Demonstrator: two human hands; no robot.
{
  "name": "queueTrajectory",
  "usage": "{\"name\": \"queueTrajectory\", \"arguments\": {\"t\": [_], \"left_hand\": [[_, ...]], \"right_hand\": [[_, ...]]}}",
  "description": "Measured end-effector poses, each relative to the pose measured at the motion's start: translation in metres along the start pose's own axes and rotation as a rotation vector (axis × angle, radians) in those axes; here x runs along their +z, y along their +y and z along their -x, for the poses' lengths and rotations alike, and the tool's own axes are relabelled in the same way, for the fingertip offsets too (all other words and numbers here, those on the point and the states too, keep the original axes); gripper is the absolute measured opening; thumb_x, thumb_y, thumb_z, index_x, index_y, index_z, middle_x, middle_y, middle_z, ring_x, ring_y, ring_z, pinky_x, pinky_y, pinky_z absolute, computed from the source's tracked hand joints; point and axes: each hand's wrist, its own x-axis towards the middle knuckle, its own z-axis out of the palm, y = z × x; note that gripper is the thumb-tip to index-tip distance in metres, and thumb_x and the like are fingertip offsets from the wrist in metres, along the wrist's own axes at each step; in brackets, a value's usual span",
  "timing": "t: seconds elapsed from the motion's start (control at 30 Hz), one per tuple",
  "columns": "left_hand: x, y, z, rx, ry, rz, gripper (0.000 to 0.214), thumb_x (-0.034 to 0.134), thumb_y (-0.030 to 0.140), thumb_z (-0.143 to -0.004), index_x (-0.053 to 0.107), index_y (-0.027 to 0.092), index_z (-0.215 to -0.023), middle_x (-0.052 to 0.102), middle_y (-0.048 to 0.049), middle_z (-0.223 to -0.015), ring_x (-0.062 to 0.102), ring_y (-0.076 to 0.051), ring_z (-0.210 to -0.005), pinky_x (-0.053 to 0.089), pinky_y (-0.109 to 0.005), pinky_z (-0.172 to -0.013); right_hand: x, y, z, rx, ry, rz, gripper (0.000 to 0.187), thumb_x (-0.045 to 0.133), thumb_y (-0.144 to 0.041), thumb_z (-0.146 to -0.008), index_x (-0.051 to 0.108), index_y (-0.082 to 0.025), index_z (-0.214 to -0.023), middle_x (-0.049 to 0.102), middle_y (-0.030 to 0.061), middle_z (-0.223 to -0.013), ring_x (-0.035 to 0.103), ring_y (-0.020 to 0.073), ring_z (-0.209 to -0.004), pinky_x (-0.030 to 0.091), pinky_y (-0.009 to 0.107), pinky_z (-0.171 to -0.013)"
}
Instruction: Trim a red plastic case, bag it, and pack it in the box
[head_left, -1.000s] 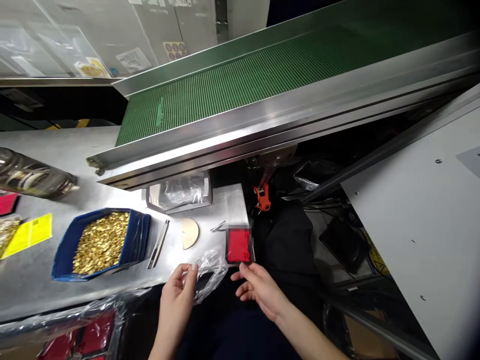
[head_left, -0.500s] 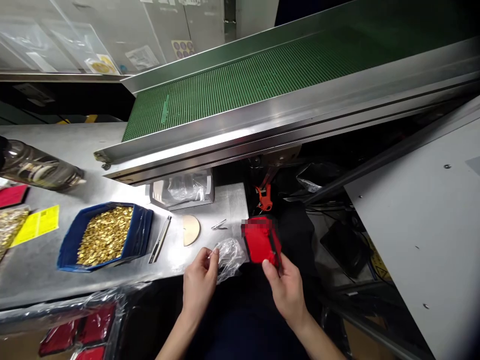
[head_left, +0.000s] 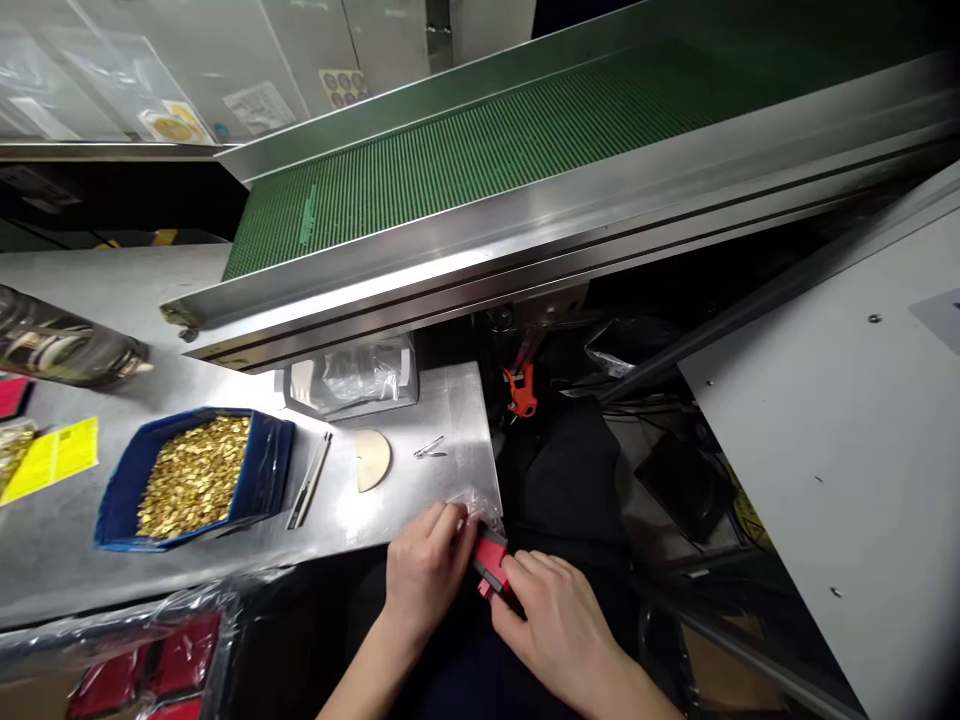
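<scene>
Between the two hands, just off the desk's near corner: red flat pouch (head_left: 491,568), with only a small part visible and the rest covered by fingers.

- Right hand (head_left: 559,625): closed on the red flat pouch from its outer side, fingers curled over it.
- Left hand (head_left: 429,570): closed, pinching the clear bag (head_left: 471,503) against the pouch's other edge.
- Change: half a second ago the hands were apart, the pouch raised in the right hand and the bag loose in the left. They have now met and dropped lower. Judged, pouch and bag are being joined. How far the pouch is into the bag cannot be told.

Beyond the left hand, on the steel desk (head_left: 75,560):
- Small metal clip (head_left: 429,448) and half-round wooden piece (head_left: 373,460), near.
- Thin metal strip (head_left: 309,480), further out.
- Blue tray (head_left: 276,470), heaped with gold pieces (head_left: 191,478), beside the strip.
- Yellow label (head_left: 56,455) and dark bottle (head_left: 64,348) lying on its side, well apart at the far left.
- Clear-film holder (head_left: 352,378), beyond the wooden piece.

Below the left forearm: red packs in plastic wrap (head_left: 142,670).

Surroundings: green conveyor belt (head_left: 465,160) in a steel frame runs overhead. An orange-handled tool (head_left: 522,392) hangs beneath it, beyond the right hand. A white panel (head_left: 847,420) slopes at the far right. The space under the desk is dark and cluttered.
</scene>
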Motion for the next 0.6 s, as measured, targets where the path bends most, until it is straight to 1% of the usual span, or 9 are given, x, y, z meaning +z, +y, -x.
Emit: {"name": "queueTrajectory", "arguments": {"t": [0.07, 0.17, 0.23, 0.27, 0.33, 0.4, 0.47, 0.53, 0.6], "left_hand": [[0.001, 0.004, 0.001, 0.075, 0.025, -0.059, 0.018, 0.057, 0.03, -0.101, 0.068, 0.021, -0.089, 0.065, -0.0016, -0.075, 0.059, -0.018, -0.069, 0.042, -0.03, -0.068], [0.004, 0.01, 0.005, 0.147, 0.04, -0.102, 0.015, 0.054, 0.023, -0.102, 0.067, 0.021, -0.095, 0.065, -0.0021, -0.076, 0.059, -0.019, -0.071, 0.044, -0.031, -0.068], [0.008, 0.015, 0.009, 0.174, 0.024, -0.092, 0.011, 0.053, 0.02, -0.102, 0.064, 0.02, -0.098, 0.065, -0.0025, -0.08, 0.061, -0.018, -0.072, 0.047, -0.029, -0.068], [0.01, 0.017, 0.011, 0.184, 0.009, -0.071, 0.009, 0.053, 0.019, -0.102, 0.062, 0.02, -0.101, 0.066, -0.0026, -0.082, 0.062, -0.017, -0.073, 0.048, -0.028, -0.067], [0.012, 0.022, 0.015, 0.198, -0.009, -0.018, 0.011, 0.052, 0.016, -0.102, 0.059, 0.02, -0.109, 0.067, -0.0034, -0.087, 0.064, -0.017, -0.076, 0.051, -0.026, -0.068], [0.012, 0.025, 0.017, 0.206, 0.012, 0.024, 0.015, 0.053, 0.013, -0.101, 0.058, 0.02, -0.113, 0.067, -0.0041, -0.09, 0.065, -0.017, -0.078, 0.052, -0.027, -0.071], [0.009, 0.027, 0.018, 0.222, 0.041, 0.058, 0.018, 0.054, 0.011, -0.1, 0.059, 0.021, -0.114, 0.066, -0.0045, -0.091, 0.064, -0.018, -0.081, 0.052, -0.029, -0.075], [0.006, 0.031, 0.019, 0.239, 0.022, 0.14, 0.02, 0.053, 0.009, -0.1, 0.06, 0.022, -0.113, 0.066, -0.0045, -0.093, 0.063, -0.018, -0.083, 0.052, -0.028, -0.077], [0.004, 0.036, 0.021, 0.189, -0.041, 0.274, 0.019, 0.052, 0.01, -0.1, 0.062, 0.023, -0.109, 0.066, -0.0042, -0.096, 0.064, -0.017, -0.086, 0.051, -0.027, -0.078]], "right_hand": [[-0.005, -0.001, -0.003, 0.107, 0.044, -0.056, 0.011, 0.058, -0.019, -0.093, 0.065, -0.024, -0.087, 0.072, -0.0008, -0.082, 0.069, 0.0194, -0.075, 0.039, 0.03, -0.07], [-0.01, 0.0, -0.005, 0.276, 0.144, -0.171, 0.016, 0.057, -0.028, -0.097, 0.067, -0.022, -0.085, 0.074, 0.002, -0.079, 0.071, 0.0204, -0.071, 0.041, 0.029, -0.067], [-0.009, 0.002, -0.006, 0.34, 0.182, -0.274, 0.023, 0.054, -0.035, -0.099, 0.069, -0.022, -0.087, 0.075, 0.0034, -0.078, 0.071, 0.0206, -0.069, 0.043, 0.028, -0.065], [-0.007, 0.002, -0.006, 0.34, 0.192, -0.321, 0.024, 0.053, -0.036, -0.1, 0.07, -0.021, -0.09, 0.075, 0.004, -0.079, 0.071, 0.0206, -0.07, 0.045, 0.027, -0.066], [-0.004, 0.002, -0.006, 0.284, 0.201, -0.35, 0.022, 0.052, -0.033, -0.101, 0.07, -0.021, -0.096, 0.075, 0.005, -0.086, 0.072, 0.0209, -0.077, 0.047, 0.027, -0.071], [-0.002, 0.002, -0.007, 0.195, 0.171, -0.295, 0.017, 0.053, -0.026, -0.099, 0.068, -0.02, -0.098, 0.075, 0.0054, -0.091, 0.072, 0.0217, -0.084, 0.048, 0.027, -0.076], [-0.004, 0.001, -0.009, 0.138, 0.107, -0.217, 0.014, 0.054, -0.02, -0.098, 0.067, -0.02, -0.097, 0.074, 0.005, -0.091, 0.071, 0.0227, -0.087, 0.048, 0.029, -0.077], [-0.007, 0.002, -0.012, 0.135, 0.065, -0.197, 0.013, 0.054, -0.019, -0.098, 0.067, -0.021, -0.1, 0.074, 0.0048, -0.093, 0.072, 0.0231, -0.088, 0.048, 0.029, -0.077], [-0.01, 0.004, -0.015, 0.175, 0.079, -0.24, 0.012, 0.055, -0.021, -0.099, 0.067, -0.021, -0.101, 0.075, 0.0046, -0.095, 0.072, 0.0228, -0.089, 0.049, 0.029, -0.078]]}}
